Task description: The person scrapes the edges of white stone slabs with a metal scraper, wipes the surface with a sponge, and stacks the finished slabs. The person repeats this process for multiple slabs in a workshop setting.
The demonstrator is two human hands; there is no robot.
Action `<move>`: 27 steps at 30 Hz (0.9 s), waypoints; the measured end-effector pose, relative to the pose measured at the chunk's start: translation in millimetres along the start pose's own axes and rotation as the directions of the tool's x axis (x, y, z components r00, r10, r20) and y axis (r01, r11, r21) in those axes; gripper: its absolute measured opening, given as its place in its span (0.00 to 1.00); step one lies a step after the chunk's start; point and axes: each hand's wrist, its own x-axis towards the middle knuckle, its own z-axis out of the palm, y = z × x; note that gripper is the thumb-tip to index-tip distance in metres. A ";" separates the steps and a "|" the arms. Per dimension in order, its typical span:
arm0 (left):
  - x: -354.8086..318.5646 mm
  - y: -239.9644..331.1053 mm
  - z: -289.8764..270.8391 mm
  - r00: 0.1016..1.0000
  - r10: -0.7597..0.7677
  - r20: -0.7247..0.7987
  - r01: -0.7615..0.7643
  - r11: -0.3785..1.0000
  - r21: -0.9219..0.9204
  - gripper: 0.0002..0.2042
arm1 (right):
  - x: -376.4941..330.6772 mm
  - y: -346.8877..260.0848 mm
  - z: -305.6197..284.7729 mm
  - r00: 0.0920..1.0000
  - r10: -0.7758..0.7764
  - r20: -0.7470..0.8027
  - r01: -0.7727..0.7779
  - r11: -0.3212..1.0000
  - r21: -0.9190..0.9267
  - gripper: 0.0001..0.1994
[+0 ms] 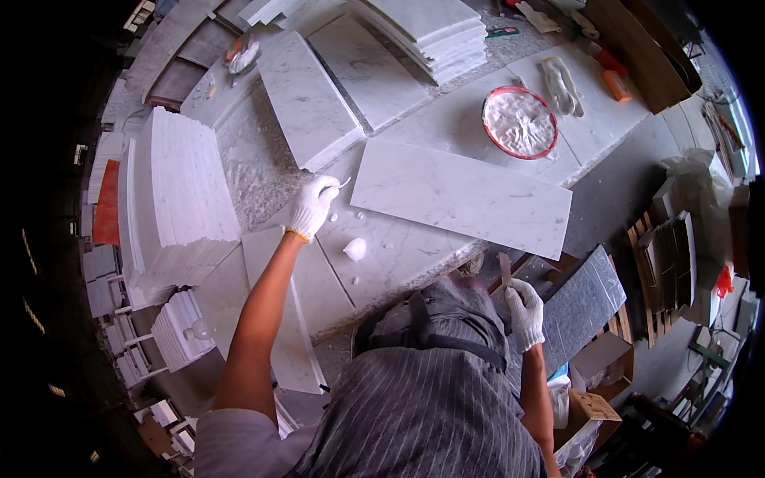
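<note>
I see a long, smooth slab, white with grey veins, lying aslant on the worktop, its right end jutting past the front edge. The left hand, in a knitted white glove, pinches a slim white strip near the slab's left end; the right hand, also gloved, grips a flat scraper off the worktop's edge, beside a dark grey slab. A rounded white lump sits near the front. Behind the slab, a red-rimmed bucket holds creamy, furrowed paste. Pale stone panels and rough speckled patches make up the worktop, in a cluttered workshop. On my left, a tall tile stack bounds the left hand's room.
</note>
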 end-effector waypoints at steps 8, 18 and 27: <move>13.2 -1.8 39.1 0.966 0.185 0.180 -0.258 0.724 0.639 0.06 | 7.8 -15.8 23.6 0.995 -0.068 0.075 0.072 0.995 -0.065 0.10; 17.7 -10.9 30.0 0.919 0.339 0.200 -0.389 0.706 0.592 0.06 | 6.1 -5.0 33.9 0.996 -0.015 0.085 0.017 0.999 -0.029 0.10; -15.0 -37.8 -29.9 0.993 -0.107 0.048 0.102 0.990 0.092 0.11 | 11.0 -4.8 30.6 0.998 -0.059 0.023 0.060 0.996 -0.064 0.10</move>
